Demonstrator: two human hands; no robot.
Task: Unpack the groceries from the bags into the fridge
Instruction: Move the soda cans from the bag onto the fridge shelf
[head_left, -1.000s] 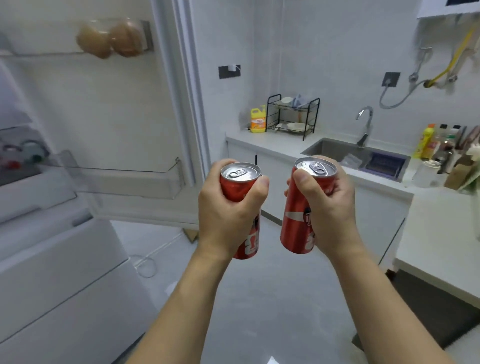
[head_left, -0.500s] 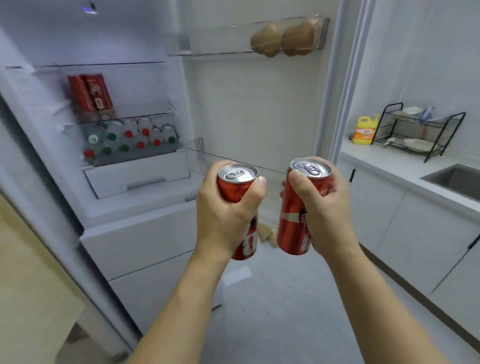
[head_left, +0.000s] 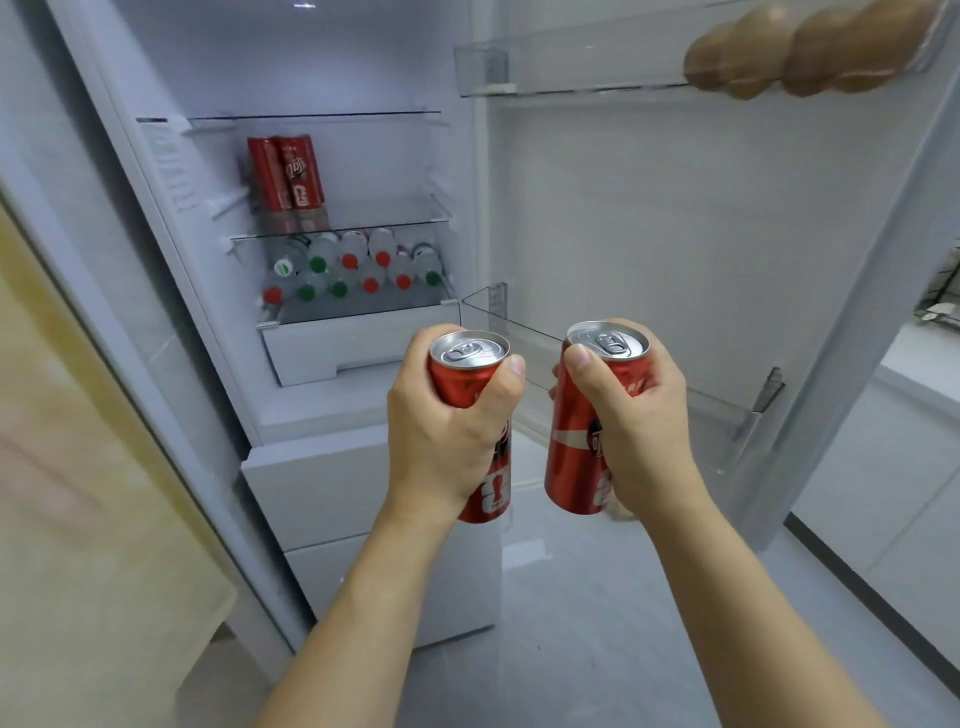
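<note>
Left hand (head_left: 447, 421) grip wraps one smooth red metal can (head_left: 475, 415), right hand (head_left: 636, 415) grip wraps another can (head_left: 576, 452), both upright, apart, before open fridge (head_left: 332, 67). Glass middle shelf (head_left: 384, 213) has room beside two stored cans (head_left: 285, 174); clear door bin (head_left: 613, 384) behind.

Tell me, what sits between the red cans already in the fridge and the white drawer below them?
In the head view, a glass shelf carries the red cans; beneath it, bottles with red and green caps lie stacked on their sides, just above the white drawer.
</note>
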